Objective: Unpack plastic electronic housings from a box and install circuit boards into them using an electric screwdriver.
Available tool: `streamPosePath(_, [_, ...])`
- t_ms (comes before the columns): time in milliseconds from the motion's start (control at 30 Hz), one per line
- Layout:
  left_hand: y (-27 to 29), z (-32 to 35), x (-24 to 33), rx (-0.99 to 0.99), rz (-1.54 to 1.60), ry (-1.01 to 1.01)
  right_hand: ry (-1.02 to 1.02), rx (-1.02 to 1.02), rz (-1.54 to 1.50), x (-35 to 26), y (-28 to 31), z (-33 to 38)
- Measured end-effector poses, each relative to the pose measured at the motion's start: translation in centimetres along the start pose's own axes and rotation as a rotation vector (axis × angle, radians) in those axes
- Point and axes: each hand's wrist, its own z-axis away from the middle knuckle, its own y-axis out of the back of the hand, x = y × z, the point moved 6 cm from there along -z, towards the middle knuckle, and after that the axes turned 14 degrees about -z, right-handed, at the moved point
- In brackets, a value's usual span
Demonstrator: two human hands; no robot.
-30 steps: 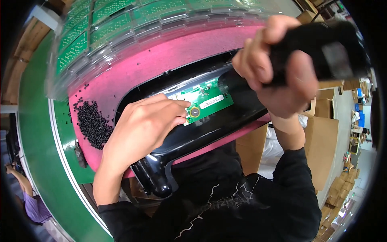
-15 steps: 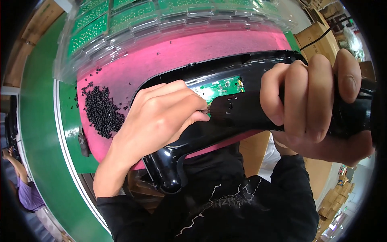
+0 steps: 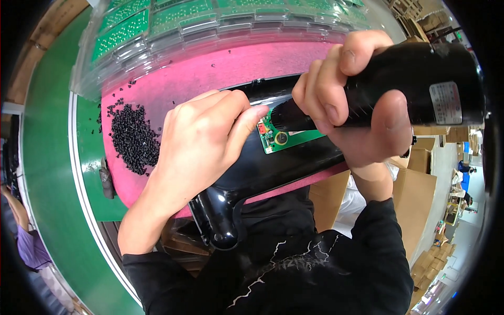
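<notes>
A large black electric screwdriver [image 3: 415,79] is gripped in my right hand [image 3: 357,89], its ribbed nose pointing left over a green circuit board [image 3: 294,140]. The board lies in a long, glossy black plastic housing [image 3: 294,167], with a small round part and a red connector at its left end. My left hand [image 3: 202,134] rests over the housing's left part, closed, thumb and forefinger pinched at the board's upper left corner beside the nose. Whatever the pinch holds is hidden, as is the driver's bit. The housing's rounded end [image 3: 223,233] juts toward me over the mat's near edge.
Beneath lies a pink mat [image 3: 173,76] on a green table [image 3: 47,157]. Small black screws [image 3: 131,139] are heaped at left, near a dark stub-like object [image 3: 106,182]. Clear plastic trays [image 3: 194,26] of green boards stand behind. Cardboard boxes [image 3: 415,194] are at right; another person [image 3: 31,244] is at far left.
My right hand has tilted and turned the screwdriver, its rear end rising, uncovering the board's left end. My left hand has shifted slightly up and left, still pinching.
</notes>
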Motion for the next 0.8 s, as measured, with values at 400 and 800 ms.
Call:
streamPosePath(400, [-0.1, 0.5, -0.3, 0.032, -0.016, 0.021, 0.016, 0.042, 0.182, 2.2, 0.0, -0.5])
streamPosePath(800, [-1.0, 0.3, 0.1, -0.212, 0.181, 0.023, 0.042, -0.028, -0.275, -2.4, -0.9, -0.1])
